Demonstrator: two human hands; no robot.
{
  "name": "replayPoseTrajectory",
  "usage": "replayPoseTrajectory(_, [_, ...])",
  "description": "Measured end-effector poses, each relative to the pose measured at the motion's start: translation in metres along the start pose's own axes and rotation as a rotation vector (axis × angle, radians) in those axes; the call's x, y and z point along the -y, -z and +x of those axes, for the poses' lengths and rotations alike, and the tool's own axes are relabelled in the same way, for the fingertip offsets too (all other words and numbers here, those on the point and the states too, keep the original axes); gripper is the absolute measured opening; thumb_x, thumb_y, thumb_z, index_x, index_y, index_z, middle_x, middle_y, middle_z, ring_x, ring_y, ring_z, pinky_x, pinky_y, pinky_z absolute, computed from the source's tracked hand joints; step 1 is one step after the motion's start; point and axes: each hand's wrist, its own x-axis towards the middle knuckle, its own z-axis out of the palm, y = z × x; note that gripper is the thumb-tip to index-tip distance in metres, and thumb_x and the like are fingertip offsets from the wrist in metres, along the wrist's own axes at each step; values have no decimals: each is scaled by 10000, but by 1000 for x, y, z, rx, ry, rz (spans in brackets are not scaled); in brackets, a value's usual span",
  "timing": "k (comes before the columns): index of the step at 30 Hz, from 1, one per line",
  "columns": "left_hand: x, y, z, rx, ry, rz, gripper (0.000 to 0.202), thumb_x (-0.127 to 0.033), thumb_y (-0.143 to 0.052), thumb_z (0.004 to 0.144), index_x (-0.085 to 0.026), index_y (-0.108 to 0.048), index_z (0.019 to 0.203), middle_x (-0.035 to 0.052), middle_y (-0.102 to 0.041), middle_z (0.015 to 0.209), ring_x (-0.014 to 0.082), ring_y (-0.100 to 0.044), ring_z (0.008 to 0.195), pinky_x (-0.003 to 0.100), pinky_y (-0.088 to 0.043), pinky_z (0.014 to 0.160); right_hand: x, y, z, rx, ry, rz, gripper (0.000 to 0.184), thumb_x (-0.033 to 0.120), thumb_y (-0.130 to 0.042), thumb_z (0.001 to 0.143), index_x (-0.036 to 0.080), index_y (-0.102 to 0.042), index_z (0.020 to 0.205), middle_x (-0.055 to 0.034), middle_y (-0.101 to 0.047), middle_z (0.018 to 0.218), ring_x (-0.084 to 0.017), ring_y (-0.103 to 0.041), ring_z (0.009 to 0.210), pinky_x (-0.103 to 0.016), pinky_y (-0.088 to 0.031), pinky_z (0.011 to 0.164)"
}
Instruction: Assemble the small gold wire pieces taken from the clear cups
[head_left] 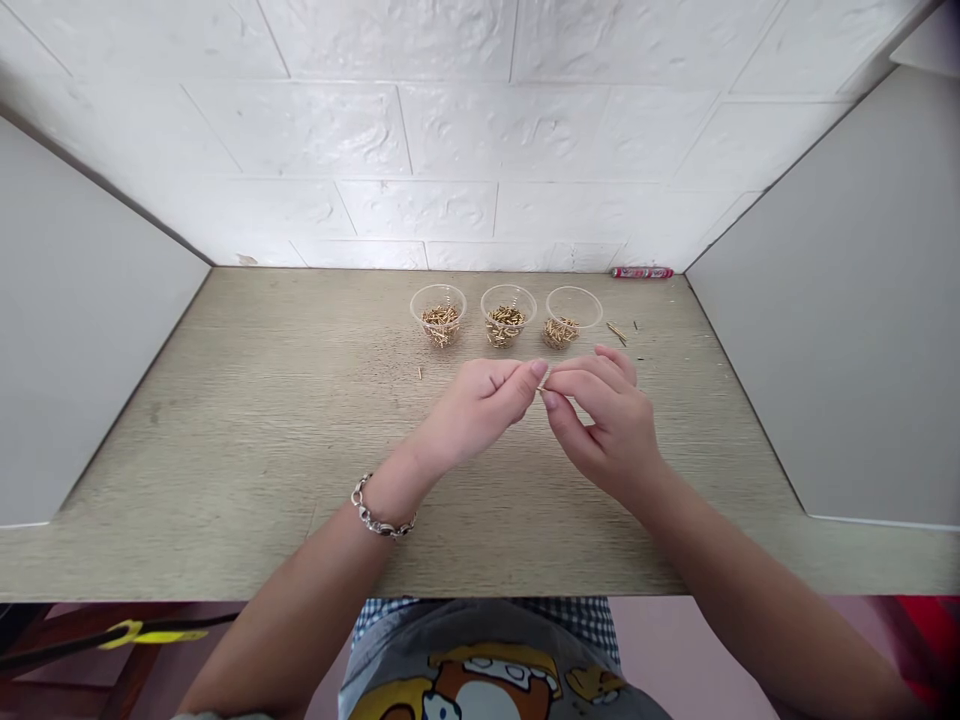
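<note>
At the worktop's near edge: a grey printed shirt sits close to the worktop, both forearms reaching over it
Bracelet: a chain bracelet circles the left wrist; a low sweep of that arm might drag it through small bits
Left hand: its grip is closed, thumb laid along the curled fingers; the palm is hidden, so I cannot tell whether anything is inside
Right hand: its grip is drawn to a narrow pinch, thumb and forefinger on a small piece, the other fingers bent more loosely
Small piece: where the two hands meet, on the near side of the cups; it looks so slim that an uneven squeeze could flick it away
Stray pieces: one loose piece lies left of the hands, a few slim sticks right of the cups; a trailing knuckle could scatter them
Cups: left cup, middle cup and right cup stand in a row, each with a heap of gold-toned pieces; they look light, so a bump from the fingers could tip one and spill its heap
Back corner: a pink tube lies by the white wall, well apart from the hands
</note>
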Motion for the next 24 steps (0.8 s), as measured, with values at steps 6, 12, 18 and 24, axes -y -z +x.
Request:
replayPoseTrajectory(6, [0,-1,0,5,25,-22,499,-503,-368,874,-153,-312,523,-53,-318,449,36,-286,411,206,-234,413,0,0,0,-1,-3,-8,95,155,-510,812,219,-519,742,22,-630,758,-128,-571,701,-378,-312,925])
replayPoseTrajectory(12, [-2,0,0,-5,23,67,491,-486,-363,878,-153,-304,522,-50,-309,454,39,-276,423,211,-225,422,1,-1,-1,-15,5,-17,107,142,-513,806,227,-509,740,32,-625,741,-122,-567,683,-375,-310,935])
replayPoseTrajectory(18, [-5,0,-1,-11,19,99,463,-439,-369,884,-152,-309,525,-51,-306,462,44,-273,439,210,-215,435,-2,-1,-2,-22,61,-80,109,131,-515,801,230,-496,759,32,-625,738,-126,-558,672,-389,-311,938])
replayPoseTrajectory(24, [-6,0,0,-16,29,159,463,-433,-346,890,-152,-318,523,-44,-311,470,54,-281,454,214,-220,448,-8,-2,-4,-44,171,-246,121,140,-530,783,247,-478,764,39,-628,749,-132,-549,674,-390,-276,971])
